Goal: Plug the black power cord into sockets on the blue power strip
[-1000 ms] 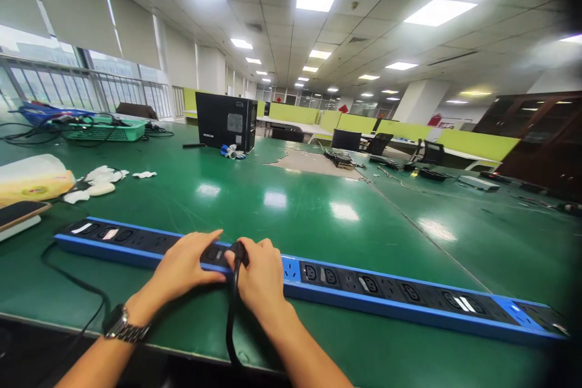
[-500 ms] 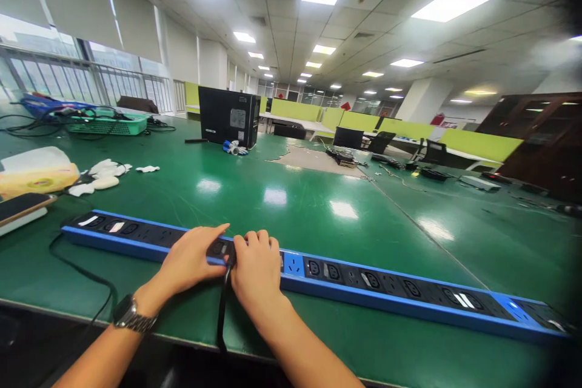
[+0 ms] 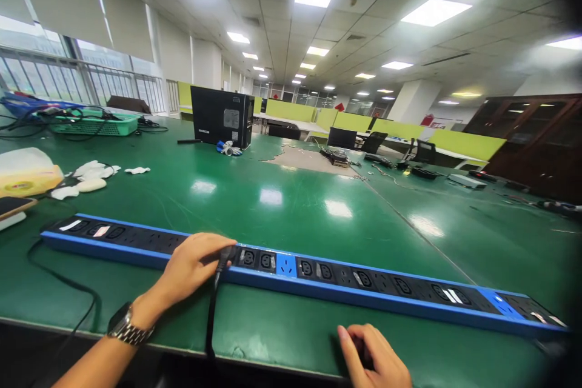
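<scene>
A long blue and black power strip [image 3: 364,297] lies across the green table. My left hand [image 3: 193,267] rests on it left of the middle, thumb and fingers around a black plug [image 3: 224,256] that sits on the strip. From the plug a black cable [image 3: 211,315] hangs down over the table's front edge. At the lower right, away from the strip, is my right hand [image 3: 375,357], its fingers curled loosely with a gap to the thumb and nothing seen between them. A second thin black cable [image 3: 68,282] runs from the strip's left end.
A black computer case [image 3: 222,116] stands at the back of the green table [image 3: 254,212], with blue-white gloves [image 3: 228,148] beside it. Cables fill a green basket [image 3: 104,124] at the left. Nearer are a yellow-white packet [image 3: 27,176] and a phone [image 3: 16,206].
My right hand has left the plug and moved right and toward the table's front edge. My left hand stays at the plug. The whole view has shifted slightly.
</scene>
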Demonstrator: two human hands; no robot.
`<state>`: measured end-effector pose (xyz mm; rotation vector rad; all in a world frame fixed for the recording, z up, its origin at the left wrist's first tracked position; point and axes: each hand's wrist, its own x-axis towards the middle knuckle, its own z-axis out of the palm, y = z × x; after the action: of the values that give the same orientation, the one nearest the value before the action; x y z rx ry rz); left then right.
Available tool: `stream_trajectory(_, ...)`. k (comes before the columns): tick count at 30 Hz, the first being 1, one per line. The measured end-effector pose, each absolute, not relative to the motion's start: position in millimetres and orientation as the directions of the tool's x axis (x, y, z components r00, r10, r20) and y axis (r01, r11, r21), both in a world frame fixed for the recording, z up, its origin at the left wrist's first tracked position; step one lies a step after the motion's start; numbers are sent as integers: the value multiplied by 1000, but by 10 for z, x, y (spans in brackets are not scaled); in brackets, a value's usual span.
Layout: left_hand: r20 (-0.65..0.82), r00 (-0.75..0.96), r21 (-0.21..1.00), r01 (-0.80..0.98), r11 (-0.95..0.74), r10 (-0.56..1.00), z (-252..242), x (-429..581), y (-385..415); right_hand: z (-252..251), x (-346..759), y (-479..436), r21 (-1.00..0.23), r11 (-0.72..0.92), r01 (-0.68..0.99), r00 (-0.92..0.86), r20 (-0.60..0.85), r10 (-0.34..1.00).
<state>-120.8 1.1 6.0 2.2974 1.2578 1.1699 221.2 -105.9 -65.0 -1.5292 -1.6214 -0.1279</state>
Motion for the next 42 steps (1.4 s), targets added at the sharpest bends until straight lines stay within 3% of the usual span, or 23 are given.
stream_trajectory(3,538,163,717,427,-551,827,174,-1041,-66,-648,2089,-1068,-427,172,887,158,633,758)
stream_trajectory(5,537,179,724,404,-559,824,236,-827,-102,-642,2020,-1049,-391,138,910,161,640,752)
stream_trajectory(11,465,391,563,562,-606,795,184,-80,-66,-679,2048,-1042,-361,195,912,113,679,726)
stream_trajectory(21,343,488,425,681,-596,803,160,-60,13,-502,2051,-1010,-477,186,859,174,614,770)
stream_trajectory(25,338,445,328,770,-547,829,104,-131,1,-232,1925,-745,-353,325,877,24,709,705)
stream_trajectory(29,405,437,250,792,-557,803,4,-162,2,-85,1642,-398,-303,363,881,-96,637,764)
stream_trajectory(31,433,447,232,784,-576,783,-23,-163,5,-92,1526,-281,-342,401,850,-119,618,778)
stream_trajectory(33,437,453,225,782,-581,778,-31,-163,7,-117,1492,-228,-460,418,783,-26,648,761)
stream_trajectory(35,427,452,223,787,-576,783,-30,-165,7,-126,1572,-231,-639,409,652,172,650,741)
stream_trajectory(38,421,449,221,792,-569,788,-26,-169,7,-107,1893,-295,-840,338,424,490,527,695)
stream_trajectory(40,416,453,224,789,-572,789,-24,-169,5,-104,2160,-344,-879,265,397,632,471,616)
stream_trajectory(42,407,454,230,789,-570,792,-20,-167,3,-133,2380,-382,-869,161,467,661,464,590)
